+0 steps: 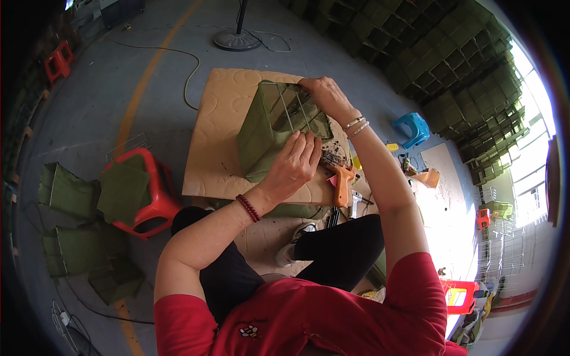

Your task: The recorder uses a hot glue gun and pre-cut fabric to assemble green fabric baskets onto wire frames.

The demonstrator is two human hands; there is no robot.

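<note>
A green fabric box on a wire frame [254, 142] stands tilted on the padded tan work surface, its open side with thin metal rods turned upward. At the near right part of its rim, my left hand [292, 163] has its fingers bent together over the edge. My right hand [329, 98] grips the far right corner of the rim, thumb and fingertips partly hidden by the hand itself. An orange-handled tool [341, 183] lies right beside the box, close to my left hand, and neither hand touches it.
A red stool [169, 199] holding green fabric panels [124, 188] is at my left, with green boxes [74, 190] on the floor around it. A blue stool [412, 129] stands to the right. Stacked green boxes [439, 59] fill the far right. A cable [189, 80] crosses the floor.
</note>
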